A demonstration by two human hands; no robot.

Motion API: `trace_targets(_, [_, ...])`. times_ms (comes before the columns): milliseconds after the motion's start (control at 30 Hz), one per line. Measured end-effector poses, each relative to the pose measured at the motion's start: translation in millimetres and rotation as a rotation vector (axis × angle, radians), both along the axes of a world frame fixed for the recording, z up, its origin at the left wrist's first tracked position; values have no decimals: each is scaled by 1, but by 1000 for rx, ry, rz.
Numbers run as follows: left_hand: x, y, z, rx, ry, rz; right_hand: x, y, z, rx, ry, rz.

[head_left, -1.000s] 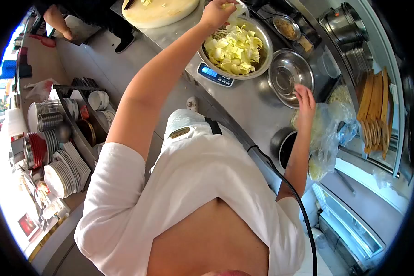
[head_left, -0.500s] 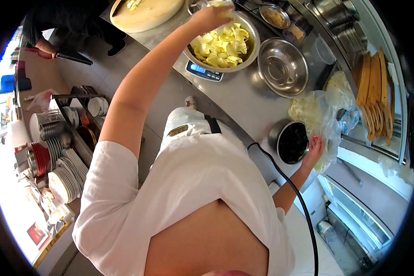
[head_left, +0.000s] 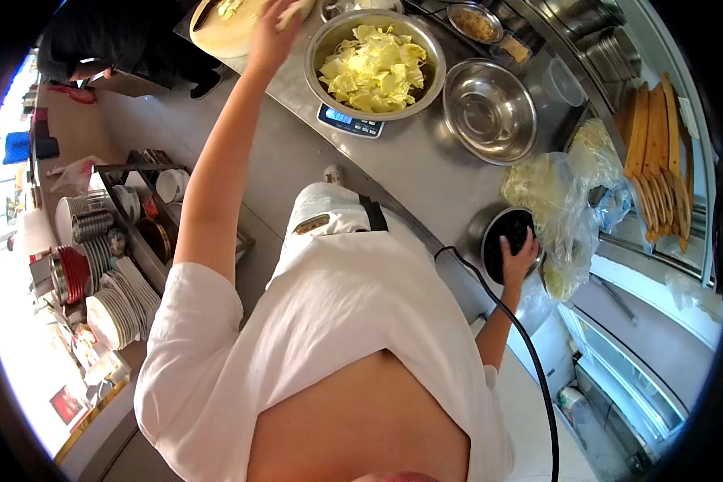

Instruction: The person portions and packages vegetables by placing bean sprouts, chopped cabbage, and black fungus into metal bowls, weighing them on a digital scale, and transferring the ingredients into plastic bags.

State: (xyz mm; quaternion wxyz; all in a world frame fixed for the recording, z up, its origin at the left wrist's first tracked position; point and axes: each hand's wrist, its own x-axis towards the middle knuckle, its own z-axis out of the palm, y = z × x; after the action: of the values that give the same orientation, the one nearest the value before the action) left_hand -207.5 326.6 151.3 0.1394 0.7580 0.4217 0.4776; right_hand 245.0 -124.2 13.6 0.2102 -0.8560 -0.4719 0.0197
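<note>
My left hand is over the near edge of the round cutting board, fingers apart and slightly blurred. Pale cut pieces lie on the board. Beside it, a wide metal bowl heaped with yellow-green cabbage leaves stands on a digital scale with a lit display. My right hand reaches into a small metal pot of black, dark pieces. Its fingers are spread over them, and I see nothing lifted in it.
An unfilled metal bowl sits right of the scale. Plastic bags of pale vegetables lie beyond the pot. A black cable runs past my right arm. Stacked plates are on the left. Another person is at the upper left.
My left hand has moved left from above the cabbage bowl to the cutting board. My right hand has gone from the pot's rim into the pot.
</note>
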Motion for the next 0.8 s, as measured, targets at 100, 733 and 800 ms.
trace_targets(100, [-40,-39,-17,-146,-173,130,-20,1,-20,-110,6,-8])
trace_targets(733, [-167,-267,-261,-1113,-609,529,5,-3,-48,-180,31,-100])
trace_targets(800, [-165,-260,-265,-1119,-529,458,4,-3,-32,-138,108,-111])
